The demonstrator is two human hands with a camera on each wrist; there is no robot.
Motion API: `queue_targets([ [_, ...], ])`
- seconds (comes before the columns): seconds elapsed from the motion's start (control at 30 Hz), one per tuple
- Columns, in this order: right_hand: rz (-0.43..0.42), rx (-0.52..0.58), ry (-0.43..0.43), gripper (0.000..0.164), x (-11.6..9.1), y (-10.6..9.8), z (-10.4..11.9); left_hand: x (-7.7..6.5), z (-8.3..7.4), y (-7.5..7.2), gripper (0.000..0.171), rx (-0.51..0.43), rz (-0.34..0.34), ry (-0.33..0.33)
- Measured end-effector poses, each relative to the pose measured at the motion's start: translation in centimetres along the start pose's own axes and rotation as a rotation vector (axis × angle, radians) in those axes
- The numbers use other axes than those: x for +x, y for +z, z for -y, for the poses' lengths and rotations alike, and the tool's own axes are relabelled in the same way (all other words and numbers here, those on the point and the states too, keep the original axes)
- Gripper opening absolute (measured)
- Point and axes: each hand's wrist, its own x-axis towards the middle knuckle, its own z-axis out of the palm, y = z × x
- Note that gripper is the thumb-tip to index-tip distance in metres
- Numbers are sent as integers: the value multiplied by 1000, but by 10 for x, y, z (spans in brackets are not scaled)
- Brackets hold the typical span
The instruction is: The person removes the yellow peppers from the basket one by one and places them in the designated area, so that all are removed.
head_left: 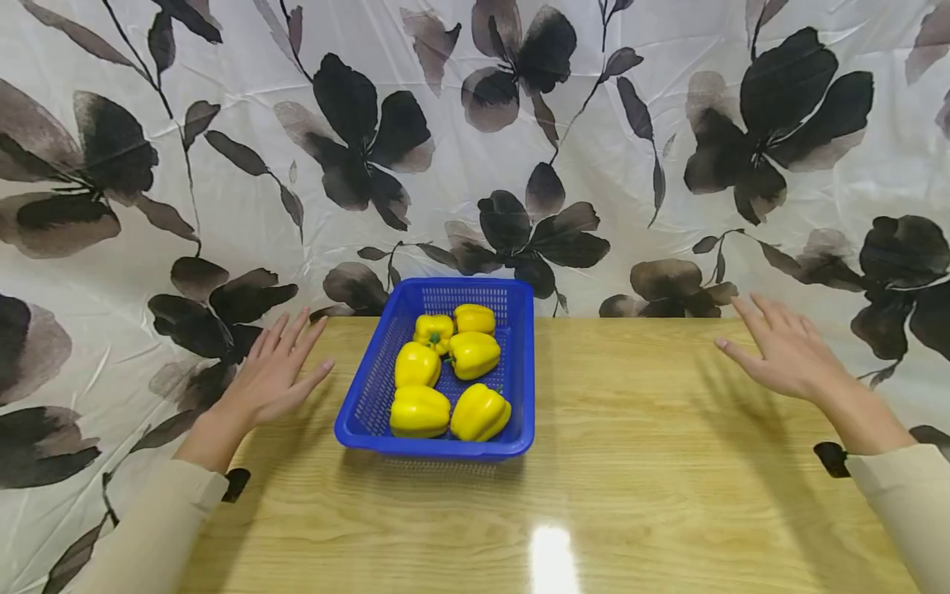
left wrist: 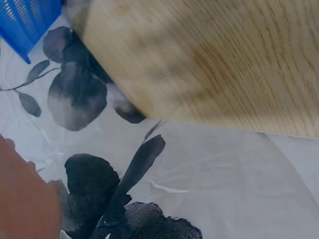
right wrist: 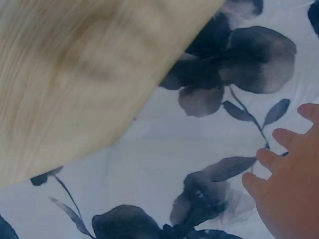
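Note:
Several yellow bell peppers (head_left: 476,355) lie in a blue plastic basket (head_left: 529,371) with slotted walls, left of the table's middle. To the basket's left is my left hand (head_left: 278,371), held above the table's left edge with its fingers spread and nothing in it. My right hand (head_left: 779,351) hovers over the table's right side, well apart from the basket, fingers spread and holding nothing. The left wrist view catches a corner of the basket (left wrist: 30,30) and part of the left hand (left wrist: 27,199). In the right wrist view, fingers of the right hand (right wrist: 294,169) extend past the table's edge.
The wood-grain table (head_left: 631,495) reaches back to a white cloth (head_left: 638,49) printed with dark flowers. That cloth also shows along the table's left and right sides. A bright light reflection lies on the front of the tabletop.

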Motion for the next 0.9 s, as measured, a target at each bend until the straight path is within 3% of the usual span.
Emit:
queue_targets([
  [0.3, 7, 175, -34, 80, 0, -4, 19, -6, -4, -4, 87, -69, -63, 34],
  [0.73, -79, 236, -76, 76, 3, -5, 43, -5, -23, -6, 86, -278, -58, 26],
  [0.9, -71, 247, -89, 74, 6, -3, 55, -7, -32, -6, 87, -323, -35, -1],
])
